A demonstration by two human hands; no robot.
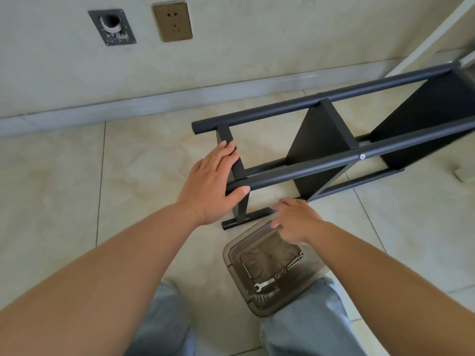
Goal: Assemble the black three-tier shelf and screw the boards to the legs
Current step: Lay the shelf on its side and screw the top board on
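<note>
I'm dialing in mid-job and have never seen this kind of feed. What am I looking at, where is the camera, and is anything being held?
There is no machine here: a person works with bare hands, and the one camera sits on their head, looking down past their arms and knees to a tiled floor. The black shelf lies on its side near the wall. The left hand rests on the near end board, thumb against a leg tube. The right hand hovers with loose fingers over a clear tray, holding nothing that I can see. In the tray lie a small wrench, some screws and nuts. One screw head already shows in a leg.
</note>
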